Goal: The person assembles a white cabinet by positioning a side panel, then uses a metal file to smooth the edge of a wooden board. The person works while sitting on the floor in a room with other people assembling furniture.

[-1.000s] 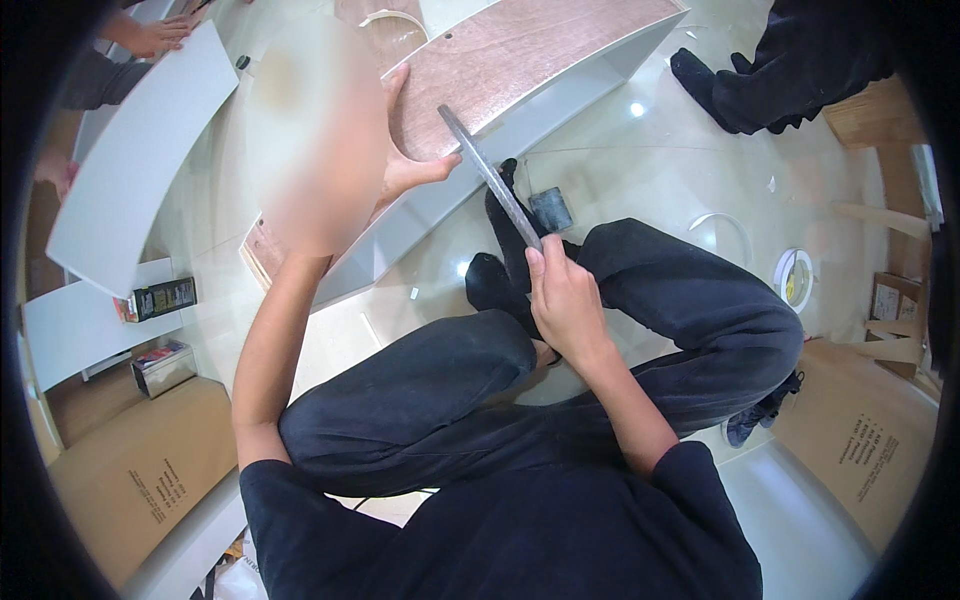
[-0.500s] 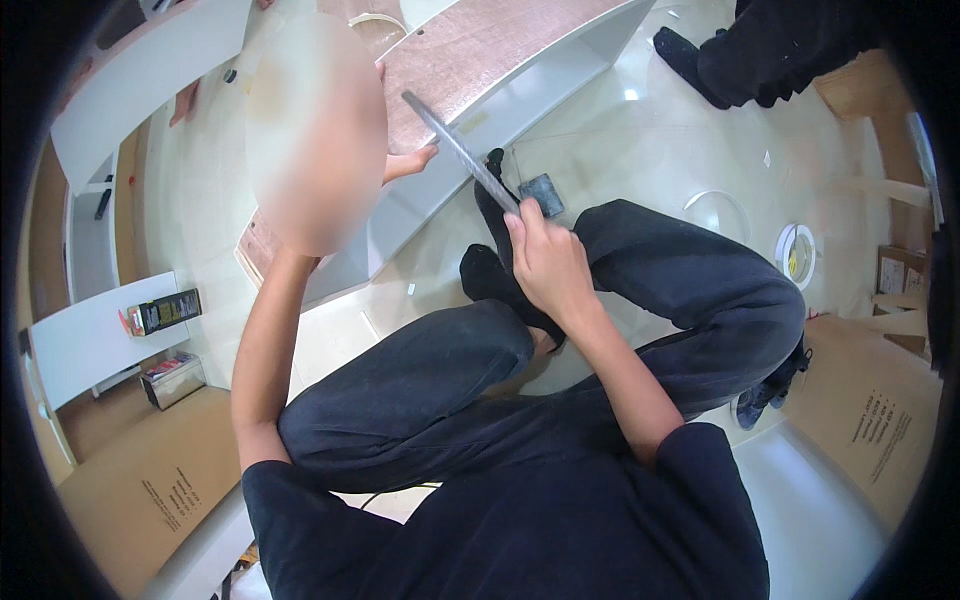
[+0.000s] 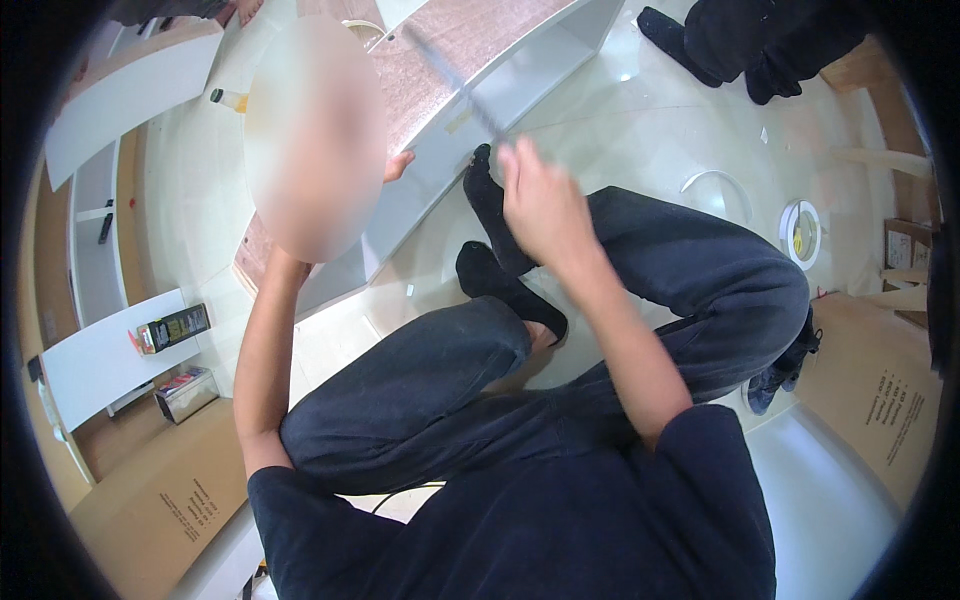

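In my right hand point(image 3: 545, 210) is a long flat grey file point(image 3: 452, 80), its outer part smeared by motion. The fingers wrap around its near end, and the bar slants up and left over the edge of a board-built furniture piece point(image 3: 490, 32). That piece has a brownish wood face on top and a white side. On its left part rests my left hand point(image 3: 330, 180); a round blur covers most of it. Only the thumb shows, reaching out over the white side, so what the other fingers do is hidden.
My crossed legs point(image 3: 420, 390) and socked feet lie close below the piece. Another person's legs point(image 3: 765, 45) stand at the upper right. A white tape roll point(image 3: 800, 234) lies on the floor to the right. Cardboard point(image 3: 170, 490), a black box point(image 3: 175, 328) and white panels are at left.
My right hand has moved up, carrying the file further up and left across the board edge. The view has shifted slightly, and a dark-capped bottle now shows beside the blurred patch.
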`<move>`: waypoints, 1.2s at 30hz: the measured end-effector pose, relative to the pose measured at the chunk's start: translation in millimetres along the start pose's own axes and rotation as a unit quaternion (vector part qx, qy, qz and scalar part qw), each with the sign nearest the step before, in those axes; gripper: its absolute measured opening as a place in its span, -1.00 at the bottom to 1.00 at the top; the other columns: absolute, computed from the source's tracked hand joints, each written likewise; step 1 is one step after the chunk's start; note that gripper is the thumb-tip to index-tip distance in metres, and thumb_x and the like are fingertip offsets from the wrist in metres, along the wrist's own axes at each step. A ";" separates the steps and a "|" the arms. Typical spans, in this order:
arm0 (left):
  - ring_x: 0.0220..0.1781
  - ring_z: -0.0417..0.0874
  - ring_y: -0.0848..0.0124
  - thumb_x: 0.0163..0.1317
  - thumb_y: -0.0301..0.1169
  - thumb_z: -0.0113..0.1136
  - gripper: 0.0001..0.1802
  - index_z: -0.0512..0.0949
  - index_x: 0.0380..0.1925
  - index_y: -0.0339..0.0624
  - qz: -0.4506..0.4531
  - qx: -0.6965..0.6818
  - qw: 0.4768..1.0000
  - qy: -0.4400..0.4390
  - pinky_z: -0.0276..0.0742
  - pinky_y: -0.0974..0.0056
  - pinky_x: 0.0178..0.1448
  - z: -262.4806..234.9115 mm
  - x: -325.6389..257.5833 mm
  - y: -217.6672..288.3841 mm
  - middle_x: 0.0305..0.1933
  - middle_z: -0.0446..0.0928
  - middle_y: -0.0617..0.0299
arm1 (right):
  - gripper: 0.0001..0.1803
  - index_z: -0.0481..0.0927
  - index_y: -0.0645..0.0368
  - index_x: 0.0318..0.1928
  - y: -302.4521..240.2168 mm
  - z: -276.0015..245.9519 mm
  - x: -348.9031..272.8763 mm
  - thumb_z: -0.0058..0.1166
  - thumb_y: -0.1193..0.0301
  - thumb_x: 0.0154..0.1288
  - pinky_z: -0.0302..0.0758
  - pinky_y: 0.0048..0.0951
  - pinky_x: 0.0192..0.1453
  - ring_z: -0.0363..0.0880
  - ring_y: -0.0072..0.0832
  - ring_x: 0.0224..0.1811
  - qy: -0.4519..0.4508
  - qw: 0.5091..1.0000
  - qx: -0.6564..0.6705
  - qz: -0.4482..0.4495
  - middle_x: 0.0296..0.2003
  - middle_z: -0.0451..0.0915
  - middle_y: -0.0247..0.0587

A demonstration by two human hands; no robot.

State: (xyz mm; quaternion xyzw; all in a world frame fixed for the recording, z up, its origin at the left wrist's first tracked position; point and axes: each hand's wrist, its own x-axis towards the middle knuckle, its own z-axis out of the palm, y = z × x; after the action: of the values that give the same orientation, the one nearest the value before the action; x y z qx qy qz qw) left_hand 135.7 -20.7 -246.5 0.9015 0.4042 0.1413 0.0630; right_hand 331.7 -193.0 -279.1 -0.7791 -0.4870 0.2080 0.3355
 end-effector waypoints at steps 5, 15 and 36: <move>0.39 0.35 -0.05 -0.27 0.18 0.45 0.18 0.31 0.44 -0.01 -0.012 -0.029 0.999 -0.017 0.19 -0.04 0.43 -3.9 4.1 3.5 0.35 0.36 -0.19 | -0.67 0.39 0.25 -0.14 -4.0 -31.6 51.4 -0.25 0.20 0.57 0.52 0.21 -0.18 0.62 0.30 -0.31 -0.006 0.999 -0.035 -0.002 -0.46 0.60 0.35; 0.50 0.22 -0.06 -0.18 0.21 0.43 0.09 0.37 0.41 0.00 0.036 -0.001 0.999 0.022 0.05 -0.08 0.51 0.9 0.6 4.8 0.45 0.26 -0.21 | -0.70 0.36 0.23 -0.09 -14.7 -45.6 -13.0 -0.26 0.22 0.58 0.54 0.22 -0.24 0.63 0.28 -0.31 -0.056 0.994 -0.093 0.031 -0.47 0.61 0.28; -0.39 0.60 0.32 0.17 -0.50 0.36 -0.76 0.66 -0.14 -0.27 0.099 -0.074 0.991 0.051 0.54 0.27 -0.25 -8.8 4.4 81.9 -0.27 0.57 0.14 | -0.58 0.39 0.19 -0.17 58.9 -47.0 -32.9 -0.31 0.08 0.64 0.35 -0.36 -0.63 0.36 -0.45 -0.71 0.100 0.911 0.352 0.191 -0.63 0.40 -0.24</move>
State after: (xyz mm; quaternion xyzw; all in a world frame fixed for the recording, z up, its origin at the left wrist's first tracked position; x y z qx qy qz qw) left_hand 194.0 -71.9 -218.5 0.9214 0.3043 0.2224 0.0948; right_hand 384.4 -255.3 -289.5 -0.7050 -0.1881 0.3476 0.5889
